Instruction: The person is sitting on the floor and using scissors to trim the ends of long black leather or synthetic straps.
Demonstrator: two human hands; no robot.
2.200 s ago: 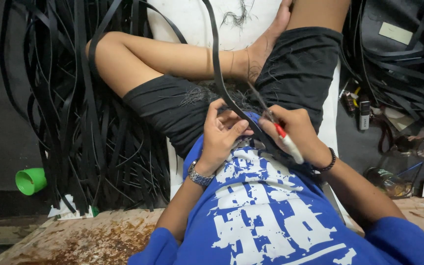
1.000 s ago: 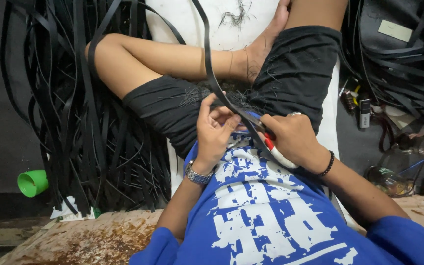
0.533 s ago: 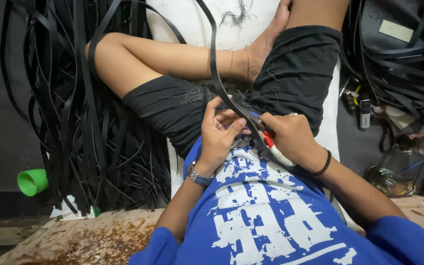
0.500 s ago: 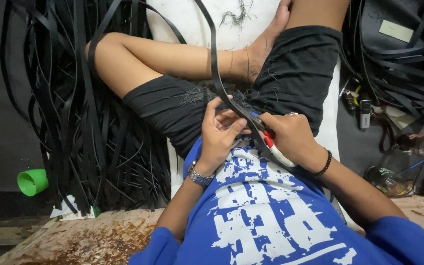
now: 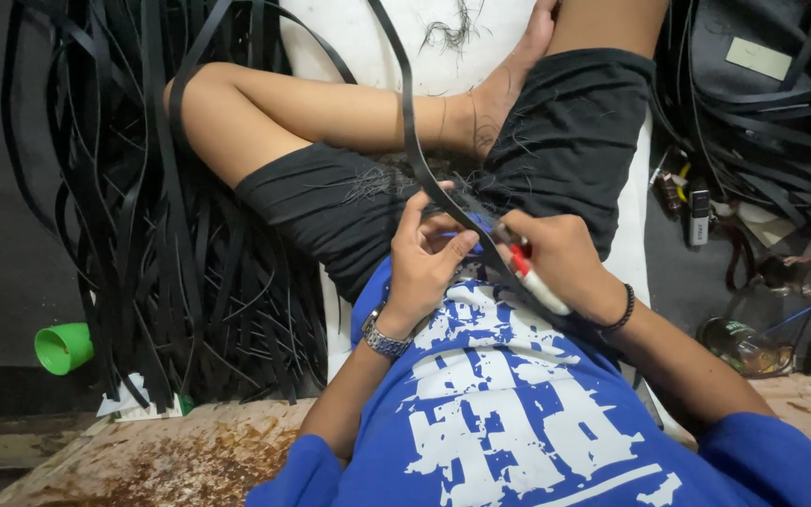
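Head view. The left hand (image 5: pixel 429 258) pinched a long black strip (image 5: pixel 412 141) between thumb and forefingers, just above the lap, at the centre of the scene. The right hand (image 5: pixel 560 258) was closed around a small cutter (image 5: pixel 535 280) with a white body and a red part near the tip; the tool met the strip just right of the left-hand pinch. Whether the blade was bearing on the strip could not be told.

Handling, as a judgement: the strip appeared light, thin and flexible, probably rubber-like, since it curved freely in an arc from the far edge down to the hands. It would likely sag or twist if held loosely, so a firm pinch close to the cutter, as the left hand had it, suited it best. Its surface looked smooth and matt, and not fragile.

Appearance: the strip was narrow, flat, uniformly black and even in width along the visible length.

Surroundings: a dense heap of similar black strips (image 5: pixel 157 253) hung at the left. A green cup (image 5: pixel 64 347) lay at the near left. A wristwatch (image 5: pixel 385 340) sat on the left wrist and a dark bracelet (image 5: pixel 623 310) on the right.
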